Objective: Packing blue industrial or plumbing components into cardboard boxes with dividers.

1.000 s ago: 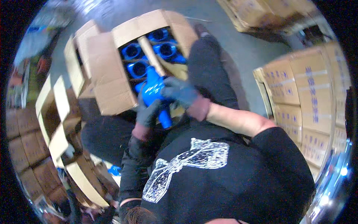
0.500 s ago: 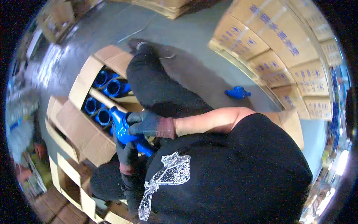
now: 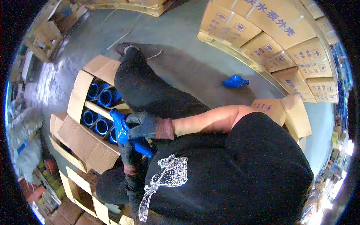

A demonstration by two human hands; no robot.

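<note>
A blue water meter housing (image 3: 119, 123), glossy with pipe ends on both sides, lies tilted between my gloved hands. My right hand (image 3: 141, 126), in a dark glove with a maroon cuff, closes over its upper side. From below, my left hand (image 3: 131, 156), gloved alike, grips it; that hand's fingers are partly hidden. Just beyond stands an open cardboard box (image 3: 79, 93) with several blue housings (image 3: 101, 126) upright inside, their round openings facing up. A cardboard strip (image 3: 98, 108) divides them.
One blue housing (image 3: 235, 81) lies on the grey floor (image 3: 180, 33). Stacked cartons (image 3: 258, 48) on a pallet stand at the upper right. An open carton (image 3: 287, 108) is behind my right arm. Empty-looking box dividers (image 3: 77, 187) stand at the lower left.
The view has shifted slightly, so the floor housing and cartons appear higher. Both hands keep hold of the blue housing, with almost no change in grip.
</note>
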